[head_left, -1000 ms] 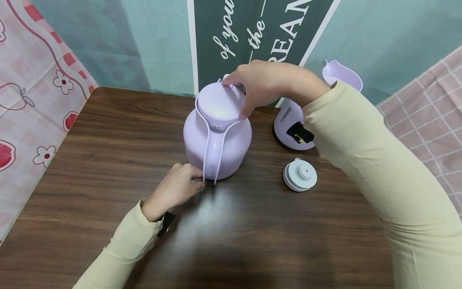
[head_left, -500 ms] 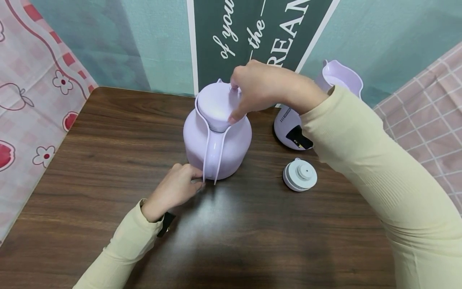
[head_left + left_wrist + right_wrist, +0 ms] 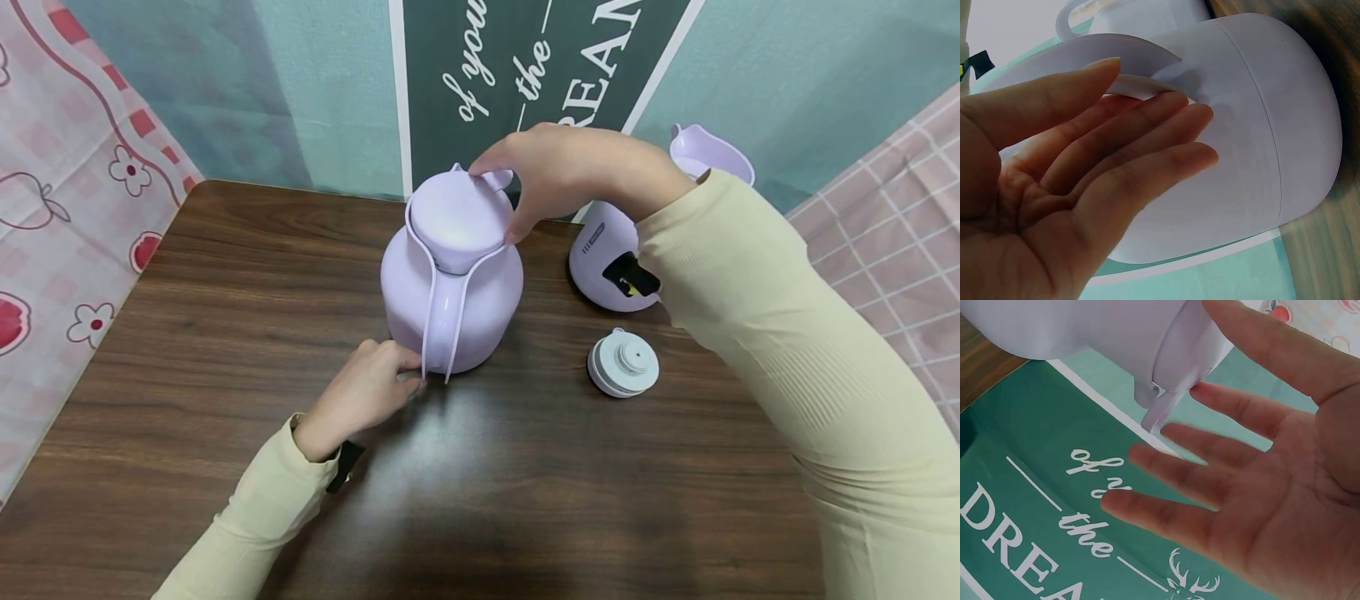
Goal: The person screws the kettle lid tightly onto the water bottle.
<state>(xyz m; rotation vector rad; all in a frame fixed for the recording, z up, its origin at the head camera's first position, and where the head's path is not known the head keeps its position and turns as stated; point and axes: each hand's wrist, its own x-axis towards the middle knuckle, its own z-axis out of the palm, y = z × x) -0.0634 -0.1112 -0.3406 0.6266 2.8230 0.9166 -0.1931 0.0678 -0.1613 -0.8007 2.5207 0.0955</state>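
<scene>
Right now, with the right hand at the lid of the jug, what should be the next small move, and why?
Probably a small turn of the lid by the right hand, while the left hand steadies the handle. The right thumb is at the lid's edge, and the lid's tab stands beside the jug's spout, not over it.

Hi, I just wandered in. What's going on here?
Someone is handling a lilac jug standing on a brown table. Their right hand touches its lid, which sits on top; their left hand is at the handle's lower end. To the right are a second jug, partly hidden, and a round white piece.
</scene>
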